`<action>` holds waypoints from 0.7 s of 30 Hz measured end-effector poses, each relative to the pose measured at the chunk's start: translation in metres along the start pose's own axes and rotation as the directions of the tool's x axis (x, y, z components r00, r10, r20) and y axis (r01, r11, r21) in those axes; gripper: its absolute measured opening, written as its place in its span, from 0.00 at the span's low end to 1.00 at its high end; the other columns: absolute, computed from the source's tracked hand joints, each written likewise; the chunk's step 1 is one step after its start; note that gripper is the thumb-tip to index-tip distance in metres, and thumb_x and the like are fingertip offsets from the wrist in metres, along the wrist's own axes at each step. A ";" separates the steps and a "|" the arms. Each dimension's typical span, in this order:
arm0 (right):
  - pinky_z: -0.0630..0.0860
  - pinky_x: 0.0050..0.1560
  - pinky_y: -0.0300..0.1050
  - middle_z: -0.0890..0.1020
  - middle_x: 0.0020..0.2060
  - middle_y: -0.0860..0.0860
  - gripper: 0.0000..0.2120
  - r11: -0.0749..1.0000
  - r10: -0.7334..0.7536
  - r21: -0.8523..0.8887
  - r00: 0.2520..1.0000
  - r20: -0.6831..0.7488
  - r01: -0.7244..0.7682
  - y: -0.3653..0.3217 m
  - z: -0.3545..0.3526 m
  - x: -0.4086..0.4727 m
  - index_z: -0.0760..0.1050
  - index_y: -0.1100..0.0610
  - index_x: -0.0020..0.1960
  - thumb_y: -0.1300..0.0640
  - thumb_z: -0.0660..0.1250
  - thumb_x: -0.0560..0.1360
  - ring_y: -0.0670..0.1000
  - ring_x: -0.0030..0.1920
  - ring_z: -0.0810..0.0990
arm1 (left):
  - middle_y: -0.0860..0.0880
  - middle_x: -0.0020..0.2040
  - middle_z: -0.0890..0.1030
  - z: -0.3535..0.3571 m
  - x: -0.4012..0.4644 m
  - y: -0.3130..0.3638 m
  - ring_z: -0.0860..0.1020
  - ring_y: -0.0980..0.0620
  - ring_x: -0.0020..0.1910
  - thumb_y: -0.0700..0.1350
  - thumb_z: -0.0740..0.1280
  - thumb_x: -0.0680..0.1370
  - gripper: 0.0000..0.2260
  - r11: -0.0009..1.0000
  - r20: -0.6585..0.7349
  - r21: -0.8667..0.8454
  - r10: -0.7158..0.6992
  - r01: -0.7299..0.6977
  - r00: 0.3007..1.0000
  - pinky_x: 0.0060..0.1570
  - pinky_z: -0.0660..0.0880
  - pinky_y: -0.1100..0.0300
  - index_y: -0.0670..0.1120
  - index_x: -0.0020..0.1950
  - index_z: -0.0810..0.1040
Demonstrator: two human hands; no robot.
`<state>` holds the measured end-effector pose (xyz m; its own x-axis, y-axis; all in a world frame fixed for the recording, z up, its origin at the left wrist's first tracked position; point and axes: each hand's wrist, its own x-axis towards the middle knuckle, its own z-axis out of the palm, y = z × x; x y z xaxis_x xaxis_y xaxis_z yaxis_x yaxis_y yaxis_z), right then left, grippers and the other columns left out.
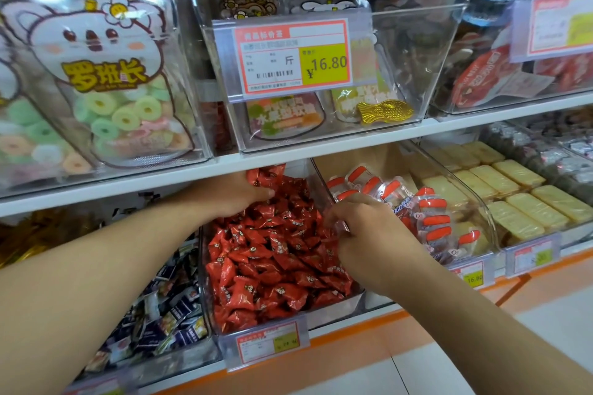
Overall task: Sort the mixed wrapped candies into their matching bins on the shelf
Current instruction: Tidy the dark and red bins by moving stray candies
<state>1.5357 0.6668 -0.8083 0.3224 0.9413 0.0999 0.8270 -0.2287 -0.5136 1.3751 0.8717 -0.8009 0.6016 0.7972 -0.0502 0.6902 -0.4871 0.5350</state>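
Head view — both hands reach into the clear plastic bin heaped with red foil-wrapped candies on the lower shelf. Left hand lies at the back of the heap, fingers curled down among the wrappers; what it grips, cannot tell. Right hand sits at the bin's right wall, fingers bent over the candies — pinch unclear. Just right: clear packets with orange-red bands. Above, a yellow-and-red price tag.

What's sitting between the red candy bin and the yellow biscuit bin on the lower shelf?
Head view: one clear bin of clear packets with orange-red bands; the right hand is at its near wall.
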 end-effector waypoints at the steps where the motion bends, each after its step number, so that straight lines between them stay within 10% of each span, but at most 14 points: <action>1: 0.80 0.57 0.49 0.75 0.59 0.46 0.17 1.000 0.000 0.000 1.000 0.001 0.000 0.000 0.000 0.000 0.81 0.51 0.60 0.64 0.65 0.75 0.52 0.58 0.76 | 0.52 0.64 0.80 -0.001 0.000 0.000 0.78 0.50 0.60 0.64 0.74 0.71 0.28 1.000 0.014 0.009 0.001 -0.002 1.000 0.65 0.75 0.53 0.57 0.70 0.75; 4: 0.80 0.57 0.50 0.75 0.60 0.46 0.17 1.000 -0.003 0.000 1.000 0.000 0.003 0.000 0.000 0.000 0.81 0.50 0.60 0.64 0.65 0.75 0.52 0.59 0.76 | 0.56 0.61 0.81 -0.001 -0.002 0.005 0.82 0.50 0.54 0.54 0.76 0.75 0.18 0.999 0.101 -0.032 0.023 -0.020 0.995 0.58 0.79 0.55 0.64 0.63 0.77; 12: 0.80 0.58 0.49 0.75 0.60 0.46 0.18 1.000 0.004 -0.001 1.000 0.003 -0.004 -0.001 -0.001 -0.001 0.81 0.51 0.60 0.65 0.64 0.75 0.52 0.59 0.76 | 0.54 0.70 0.78 0.005 0.000 0.012 0.80 0.40 0.65 0.57 0.77 0.69 0.29 0.994 0.148 -0.077 0.092 -0.082 0.985 0.67 0.75 0.40 0.78 0.64 0.72; 17: 0.80 0.58 0.49 0.75 0.61 0.46 0.18 1.000 -0.003 -0.002 1.000 -0.001 0.003 -0.002 -0.002 -0.002 0.81 0.51 0.61 0.64 0.64 0.75 0.52 0.60 0.76 | 0.58 0.80 0.62 0.015 -0.001 0.020 0.64 0.52 0.77 0.62 0.74 0.74 0.34 0.960 0.242 0.243 0.082 -0.142 0.967 0.72 0.62 0.58 0.66 0.78 0.64; 21: 0.79 0.58 0.48 0.75 0.62 0.46 0.18 1.000 0.000 -0.004 1.000 0.006 0.000 -0.002 -0.003 -0.002 0.81 0.51 0.62 0.64 0.65 0.75 0.51 0.60 0.76 | 0.56 0.75 0.72 0.023 0.002 0.020 0.73 0.51 0.69 0.64 0.76 0.71 0.36 0.962 0.289 0.258 0.009 -0.087 0.957 0.69 0.70 0.57 0.60 0.77 0.69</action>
<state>1.5343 0.6643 -0.8050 0.3199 0.9427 0.0950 0.8289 -0.2299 -0.5100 1.3991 0.8553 -0.8093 0.6986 0.6555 -0.2869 0.7153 -0.6303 0.3018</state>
